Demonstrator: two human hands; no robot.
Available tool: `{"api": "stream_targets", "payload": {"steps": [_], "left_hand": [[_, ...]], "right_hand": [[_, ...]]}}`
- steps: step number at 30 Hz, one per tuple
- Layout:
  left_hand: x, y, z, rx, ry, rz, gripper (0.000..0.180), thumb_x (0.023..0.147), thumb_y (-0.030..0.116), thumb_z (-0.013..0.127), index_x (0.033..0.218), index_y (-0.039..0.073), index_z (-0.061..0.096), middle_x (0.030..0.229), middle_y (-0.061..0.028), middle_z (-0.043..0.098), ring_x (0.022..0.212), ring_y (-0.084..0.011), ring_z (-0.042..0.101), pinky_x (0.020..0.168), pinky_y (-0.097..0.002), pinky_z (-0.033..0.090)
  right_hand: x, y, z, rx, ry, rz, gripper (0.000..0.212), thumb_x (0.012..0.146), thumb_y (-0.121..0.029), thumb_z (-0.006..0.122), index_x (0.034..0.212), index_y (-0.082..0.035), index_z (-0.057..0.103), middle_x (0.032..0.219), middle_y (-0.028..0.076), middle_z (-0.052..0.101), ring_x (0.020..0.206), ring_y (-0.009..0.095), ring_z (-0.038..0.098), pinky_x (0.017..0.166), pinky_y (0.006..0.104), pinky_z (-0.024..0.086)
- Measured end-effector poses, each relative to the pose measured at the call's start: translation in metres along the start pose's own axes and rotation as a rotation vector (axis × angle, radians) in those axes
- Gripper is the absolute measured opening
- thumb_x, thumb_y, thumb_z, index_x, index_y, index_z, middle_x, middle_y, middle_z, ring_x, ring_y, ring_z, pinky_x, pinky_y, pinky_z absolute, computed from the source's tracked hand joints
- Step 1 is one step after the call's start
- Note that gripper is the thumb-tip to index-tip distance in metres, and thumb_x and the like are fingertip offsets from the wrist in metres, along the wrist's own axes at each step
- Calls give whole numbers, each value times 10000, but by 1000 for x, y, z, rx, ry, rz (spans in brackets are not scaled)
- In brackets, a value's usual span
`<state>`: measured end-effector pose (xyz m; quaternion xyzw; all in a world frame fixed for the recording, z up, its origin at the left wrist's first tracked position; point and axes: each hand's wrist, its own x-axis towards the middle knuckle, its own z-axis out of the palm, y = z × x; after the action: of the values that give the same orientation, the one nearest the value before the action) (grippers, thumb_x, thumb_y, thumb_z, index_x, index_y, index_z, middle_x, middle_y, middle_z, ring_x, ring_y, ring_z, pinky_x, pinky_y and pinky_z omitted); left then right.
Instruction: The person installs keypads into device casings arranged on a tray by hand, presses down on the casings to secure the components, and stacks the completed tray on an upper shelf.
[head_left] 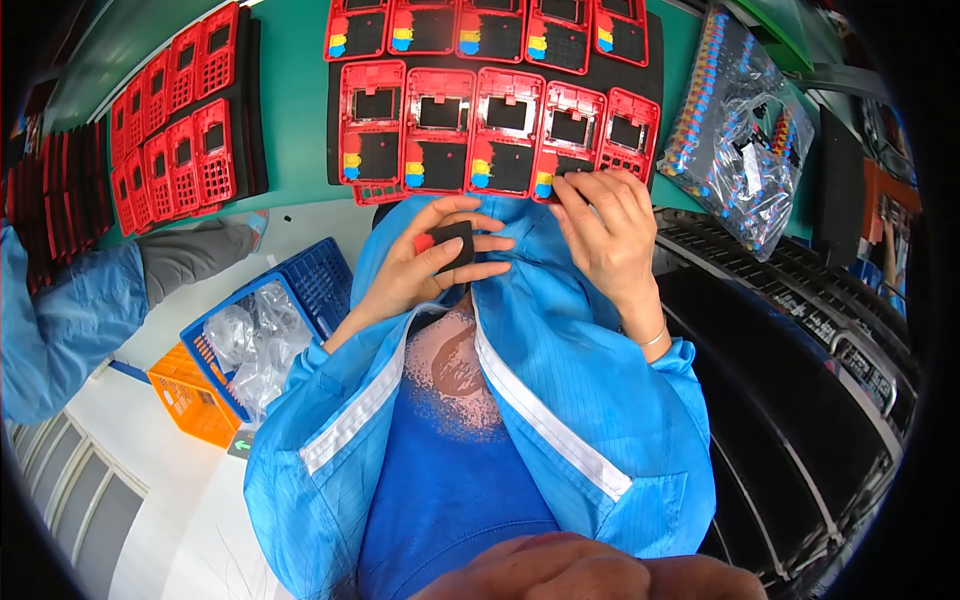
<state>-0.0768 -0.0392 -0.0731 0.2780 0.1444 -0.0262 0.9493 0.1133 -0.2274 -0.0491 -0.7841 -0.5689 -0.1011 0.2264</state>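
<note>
My left hand (415, 262) is closed on a small black pad (455, 246) with a red patch at one end, its other fingers spread. It hovers below the near row of red handset housings. My right hand (612, 225) has its fingertips bent together on a black pad (574, 164) at the lower end of the fourth red housing (572, 115). Yellow and blue pieces show beside those fingertips. The last housing on the right (628, 130) shows bare key holes. Black pads with red, yellow and blue parts lie in the other near-row housings (437, 125).
A black mat (648, 80) carries the housings on a green table (295, 130). More red housings (213, 150) stand at the left. A clear bag (745, 140) of colourful small parts lies at the right. Below are blue (325, 285) and orange crates (190, 395). Another person's blue sleeve (85, 320) shows at left.
</note>
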Motion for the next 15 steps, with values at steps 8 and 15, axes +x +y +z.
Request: {"api": "stream_targets", "payload": {"steps": [8, 15], "left_hand": [[13, 8, 32, -172, -54, -80, 763, 1057, 110, 563, 1674, 145, 116, 1509, -219, 465, 1398, -370, 517, 1088, -546, 525], [36, -2, 51, 380, -209, 33, 889, 1040, 133, 611, 1692, 151, 8, 1650, -184, 331, 1448, -256, 438, 1142, -404, 427]], "right_hand": [[16, -26, -21, 565, -25, 76, 386, 779, -231, 841, 1111, -50, 768, 1093, 85, 737, 997, 273, 692, 904, 444, 519], [-3, -26, -37, 825, -20, 441, 307, 800, -12, 826, 1103, -16, 779, 1039, 91, 729, 941, 226, 704, 810, 356, 554]]}}
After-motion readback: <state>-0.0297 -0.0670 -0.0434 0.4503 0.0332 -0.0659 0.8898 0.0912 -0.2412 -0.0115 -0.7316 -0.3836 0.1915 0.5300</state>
